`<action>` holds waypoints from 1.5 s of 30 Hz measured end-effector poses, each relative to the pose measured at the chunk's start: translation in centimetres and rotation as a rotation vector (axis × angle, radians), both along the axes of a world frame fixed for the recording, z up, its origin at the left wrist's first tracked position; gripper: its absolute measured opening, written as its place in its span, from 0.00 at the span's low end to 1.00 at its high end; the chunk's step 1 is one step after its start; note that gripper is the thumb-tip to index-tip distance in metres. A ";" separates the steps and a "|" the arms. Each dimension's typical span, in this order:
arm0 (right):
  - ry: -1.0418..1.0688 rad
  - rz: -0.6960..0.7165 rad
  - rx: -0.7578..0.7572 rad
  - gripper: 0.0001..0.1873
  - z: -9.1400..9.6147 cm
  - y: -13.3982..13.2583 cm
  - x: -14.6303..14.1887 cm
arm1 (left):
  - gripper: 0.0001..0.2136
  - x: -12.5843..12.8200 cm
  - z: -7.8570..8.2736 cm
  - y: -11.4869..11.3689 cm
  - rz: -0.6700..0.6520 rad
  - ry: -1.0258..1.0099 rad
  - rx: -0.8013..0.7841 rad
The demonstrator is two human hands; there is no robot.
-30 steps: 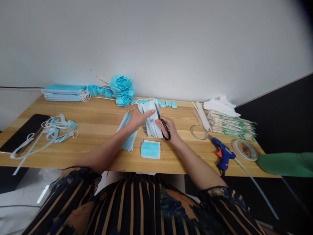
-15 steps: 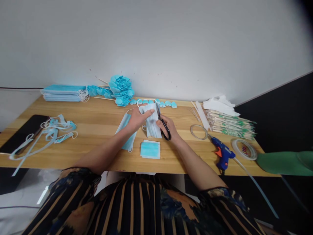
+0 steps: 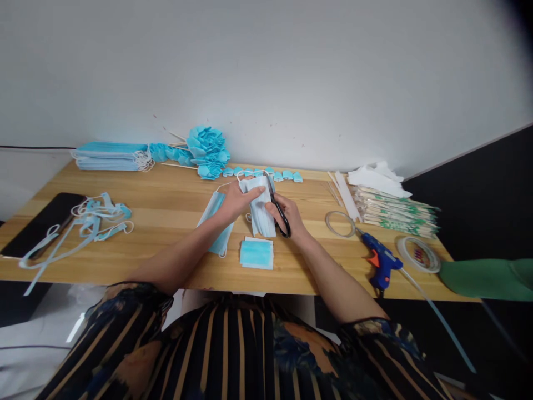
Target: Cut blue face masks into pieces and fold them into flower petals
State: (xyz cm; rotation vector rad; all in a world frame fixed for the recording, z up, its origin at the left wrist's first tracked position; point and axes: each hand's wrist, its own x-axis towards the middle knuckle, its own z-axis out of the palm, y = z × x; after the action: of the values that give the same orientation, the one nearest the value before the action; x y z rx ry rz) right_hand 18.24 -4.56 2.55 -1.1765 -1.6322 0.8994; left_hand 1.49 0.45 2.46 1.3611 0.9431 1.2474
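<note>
Mask [image 3: 261, 216]: held over the middle of the table [image 3: 162, 205], just beyond some blue pieces [image 3: 255, 253] near the front edge.
Second mask [image 3: 220, 241]: flat, partly under your left forearm [image 3: 183, 253].
Right hand [image 3: 289, 214]: your fingers grip scissors [image 3: 273, 197], blades along the mask's right side.
Left hand [image 3: 238, 200]: your thumb and fingers pinch the mask.
Petals [image 3: 287, 175]: rowed behind your hands, right of the flowers [image 3: 207, 149].

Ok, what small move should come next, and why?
Probably a gentle squeeze of the scissors: the right hand holds them with a blade along the edge of the held mask, which the left hand grips.
</note>
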 end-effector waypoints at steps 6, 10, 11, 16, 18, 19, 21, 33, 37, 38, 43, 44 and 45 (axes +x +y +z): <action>0.033 -0.007 -0.009 0.28 -0.2 -0.1 0.1 | 0.16 0.0 -0.1 0.0 -0.008 0.007 -0.005; 0.050 -0.005 -0.028 0.29 -0.4 -0.1 0.1 | 0.15 -0.1 0.1 0.0 -0.021 0.010 0.000; 0.050 -0.007 -0.033 0.30 -0.4 -0.1 0.1 | 0.15 -0.1 0.1 0.0 -0.026 0.008 -0.003; 0.054 -0.001 -0.059 0.33 -0.3 -0.3 0.1 | 0.16 0.0 -0.4 0.3 -0.026 -0.021 -0.031; 0.063 0.007 -0.079 0.33 -0.4 -0.3 0.1 | 0.16 0.1 -0.5 0.4 -0.023 -0.042 -0.037; 0.075 0.007 -0.092 0.34 -0.3 -0.3 0.2 | 0.17 0.1 -0.6 0.4 -0.018 -0.052 -0.045; 0.106 -0.004 -0.118 0.34 -0.2 -0.2 0.3 | 0.20 0.1 -0.7 0.5 -0.011 -0.069 -0.075; 0.206 -0.145 -0.051 0.34 0.9 1.2 2.9 | 0.20 -0.7 -0.9 1.6 -0.056 -0.071 -0.105; 0.247 -0.136 -0.075 0.32 0.8 1.5 3.1 | 0.18 -0.8 -0.2 1.9 0.034 -0.014 -0.047; 0.253 -0.134 -0.084 0.32 0.9 1.5 3.1 | 0.18 -0.6 0.2 2.0 0.054 0.003 -0.038; 0.293 -0.134 -0.095 0.34 1.2 1.4 2.8 | 0.18 -0.1 3.3 3.0 0.091 0.116 0.040; 0.317 -0.129 -0.102 0.35 1.3 1.4 2.7 | 0.17 -0.1 3.8 3.1 0.098 0.140 0.059; 0.343 -0.120 -0.113 0.36 1.3 1.3 2.7 | 0.17 -0.2 4.2 3.2 0.101 0.166 0.069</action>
State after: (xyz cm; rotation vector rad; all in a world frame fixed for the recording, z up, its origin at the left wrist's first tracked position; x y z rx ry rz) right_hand 20.90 -3.23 3.88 -1.1124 -1.2369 1.0622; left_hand 1.31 3.68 6.71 1.5055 1.1049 1.2673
